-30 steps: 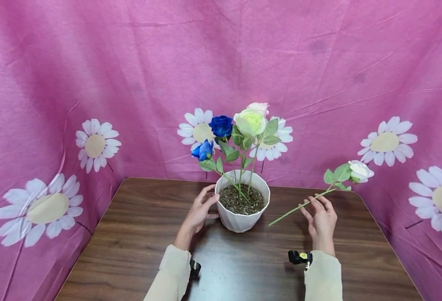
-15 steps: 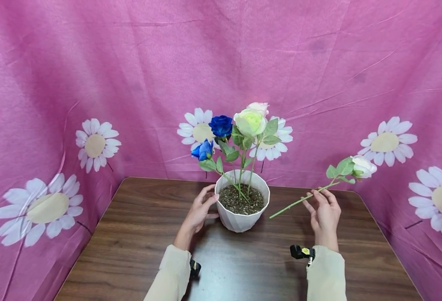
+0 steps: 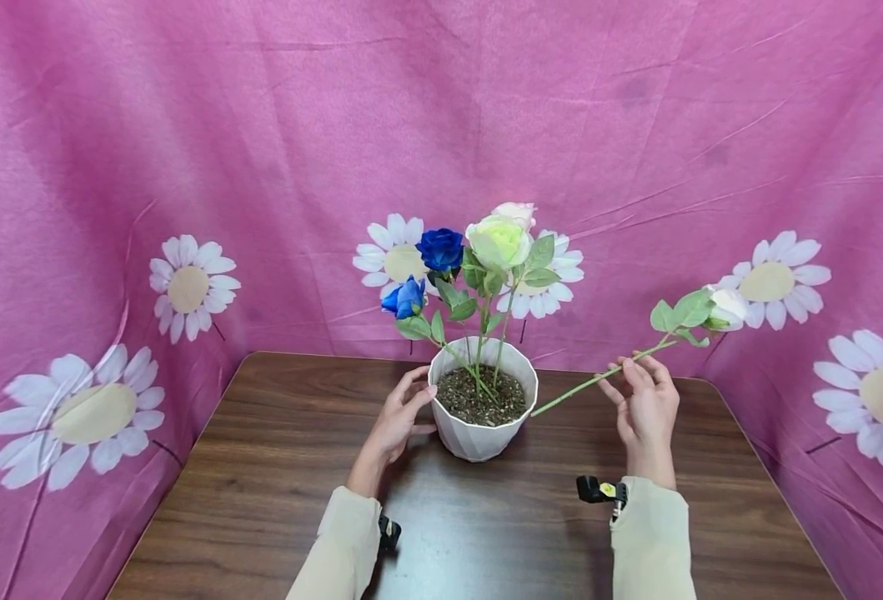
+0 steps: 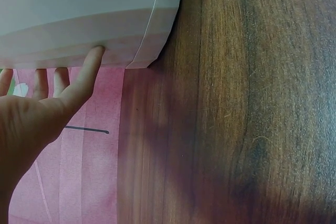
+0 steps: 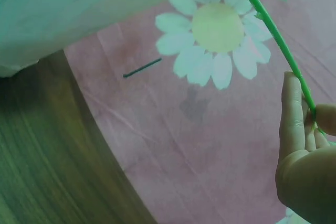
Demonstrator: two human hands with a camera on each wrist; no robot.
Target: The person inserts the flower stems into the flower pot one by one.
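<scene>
The left hand (image 3: 393, 422) rests against the left side of a white faceted flower pot (image 3: 479, 440). In the left wrist view its fairly straight fingers (image 4: 90, 69) touch the pot's wall; some fingertips are hidden behind it. Dark soil (image 3: 479, 398) fills the pot, with a dark blue rose (image 3: 441, 249), a lighter blue rose (image 3: 405, 297), a pale green rose (image 3: 498, 241) and a pink rose (image 3: 518, 215) standing in it. To the right, the right hand (image 3: 649, 408) pinches the green stem (image 5: 273, 30) of a white rose (image 3: 726, 308). The stem slants down left, its tip beside the pot's right rim.
A brown wood-grain table (image 3: 276, 500) carries the pot near its back edge. Pink cloth (image 3: 298, 125) printed with large daisies hangs behind and on both sides. Black wrist cameras (image 3: 599, 489) sit at the cuffs.
The right hand has risen, lifting the white rose, and its stem tip has come up and slightly left to the pot's rim. The left hand and pot stay in place.
</scene>
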